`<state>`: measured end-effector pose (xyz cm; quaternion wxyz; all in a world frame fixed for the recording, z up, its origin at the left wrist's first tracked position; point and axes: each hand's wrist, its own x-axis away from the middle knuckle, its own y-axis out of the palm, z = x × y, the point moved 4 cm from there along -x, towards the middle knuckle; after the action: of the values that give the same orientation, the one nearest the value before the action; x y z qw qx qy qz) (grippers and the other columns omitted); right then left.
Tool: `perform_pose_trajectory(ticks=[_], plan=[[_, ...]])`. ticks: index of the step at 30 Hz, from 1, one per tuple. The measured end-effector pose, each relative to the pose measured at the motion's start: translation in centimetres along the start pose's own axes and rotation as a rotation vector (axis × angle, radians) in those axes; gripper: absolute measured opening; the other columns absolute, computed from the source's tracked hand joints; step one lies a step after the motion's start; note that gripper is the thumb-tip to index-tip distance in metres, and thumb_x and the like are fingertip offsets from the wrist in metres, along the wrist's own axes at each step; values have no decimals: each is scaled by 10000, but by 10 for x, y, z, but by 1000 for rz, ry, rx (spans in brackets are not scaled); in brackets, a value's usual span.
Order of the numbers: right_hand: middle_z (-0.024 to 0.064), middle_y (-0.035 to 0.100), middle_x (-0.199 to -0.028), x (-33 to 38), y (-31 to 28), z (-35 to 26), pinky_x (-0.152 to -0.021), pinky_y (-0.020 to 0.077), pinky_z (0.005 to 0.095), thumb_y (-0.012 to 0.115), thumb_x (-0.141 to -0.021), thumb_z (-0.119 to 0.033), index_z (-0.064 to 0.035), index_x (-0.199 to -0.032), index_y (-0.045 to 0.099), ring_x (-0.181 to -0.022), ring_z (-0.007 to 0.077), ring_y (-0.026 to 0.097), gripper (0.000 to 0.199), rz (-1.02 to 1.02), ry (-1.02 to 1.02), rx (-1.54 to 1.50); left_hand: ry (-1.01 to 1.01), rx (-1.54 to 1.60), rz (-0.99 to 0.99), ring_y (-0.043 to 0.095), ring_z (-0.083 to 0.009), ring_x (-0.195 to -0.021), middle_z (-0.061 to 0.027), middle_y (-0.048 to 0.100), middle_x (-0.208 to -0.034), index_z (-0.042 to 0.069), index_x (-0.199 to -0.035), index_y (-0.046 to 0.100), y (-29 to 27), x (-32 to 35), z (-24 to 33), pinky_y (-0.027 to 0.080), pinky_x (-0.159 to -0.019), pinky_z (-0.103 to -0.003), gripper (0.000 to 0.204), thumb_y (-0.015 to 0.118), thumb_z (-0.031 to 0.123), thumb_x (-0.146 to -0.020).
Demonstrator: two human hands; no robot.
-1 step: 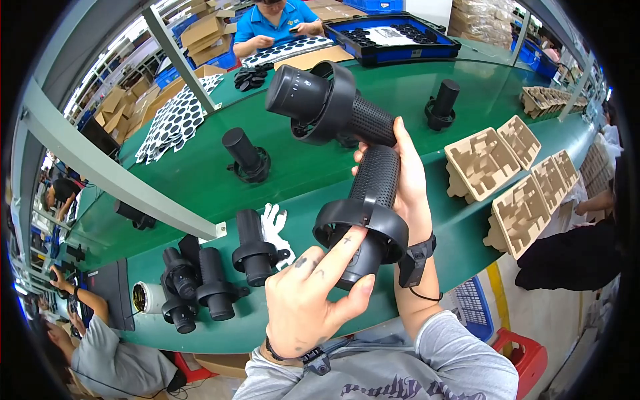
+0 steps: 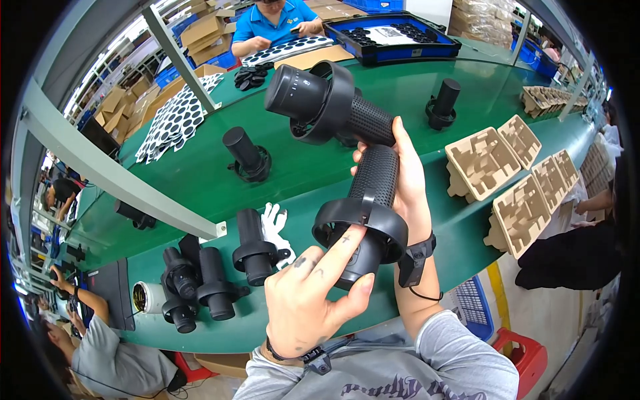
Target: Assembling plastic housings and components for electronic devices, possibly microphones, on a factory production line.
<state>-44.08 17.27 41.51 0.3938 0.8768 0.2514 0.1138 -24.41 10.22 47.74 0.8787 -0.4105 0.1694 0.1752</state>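
Note:
Two black cylindrical devices, each with a dotted barrel and a wide ring collar, are in my right hand (image 2: 410, 180). The upper device (image 2: 303, 97) tilts with its smooth, marked end to the upper left. The lower device (image 2: 375, 177) points its smooth end toward me. My right fingers pass behind the barrels and are mostly hidden. My left hand (image 2: 307, 300) reaches up from below, index finger stretched onto the lower device's ring. Its thumb stands apart beside the smooth end, and its other fingers are partly hidden. A similar device (image 2: 250, 243) stands nearby next to a white glove (image 2: 274, 230).
More such devices (image 2: 213, 283) cluster at the near left beside a white container (image 2: 148, 297). Others (image 2: 247, 155) stand on the green table (image 2: 200, 193), crossed by a grey metal post (image 2: 127, 167). Pulp trays (image 2: 477, 163) lie at right. Across sits a co-worker (image 2: 270, 27) near a dark crate (image 2: 393, 53).
My hands and both held devices stay almost still. The co-worker's hand across the table has shifted slightly.

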Motion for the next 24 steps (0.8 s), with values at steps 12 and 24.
perform_pose_trajectory(ticks=[12, 24], plan=[[69, 580, -715, 2, 8, 11, -519, 539, 257, 410, -953, -528, 17, -973, 562, -577, 158, 597, 566, 4, 60, 118, 103, 96, 94, 631, -203, -530, -97, 623, -667, 51, -1162, 607, 2, -6, -7, 496, -473, -297, 586, 779, 315, -668], [77, 582, -694, 7, 7, 0, -506, 520, 244, 392, -941, -576, -3, -938, 558, -565, 164, 598, 597, 22, 50, 56, 5, 150, 41, 621, -156, -493, -71, 644, -699, 13, -1128, 556, 12, -5, 4, 491, -441, -265, 676, 845, 365, -629]])
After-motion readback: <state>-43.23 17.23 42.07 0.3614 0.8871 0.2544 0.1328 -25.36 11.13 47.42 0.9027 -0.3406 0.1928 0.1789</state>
